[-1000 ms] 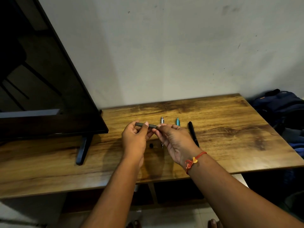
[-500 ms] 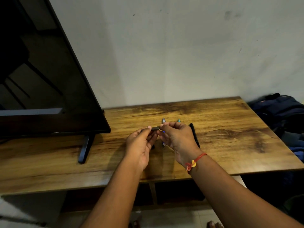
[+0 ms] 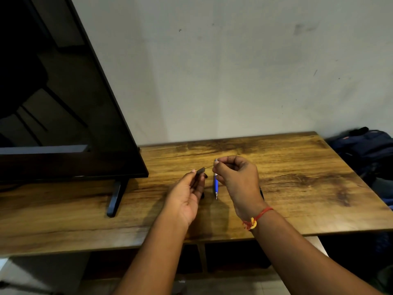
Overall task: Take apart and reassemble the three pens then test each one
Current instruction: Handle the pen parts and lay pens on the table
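My left hand grips a dark grey pen barrel above the wooden table. A thin refill runs from the barrel's open end to my right hand, which pinches its far end. A blue and white pen lies on the table under my right hand, tip toward me. A small dark pen part sits on the table beside my left palm. My right wrist hides most of a black pen. A third pen cannot be seen behind my right hand.
A large black TV stands on the left of the table, its foot near my left hand. A dark blue backpack lies beyond the table's right edge. The wall is close behind.
My hands have moved apart: the right hand drew away from the barrel and a thin refill now shows between them. The blue pen on the table is now uncovered.
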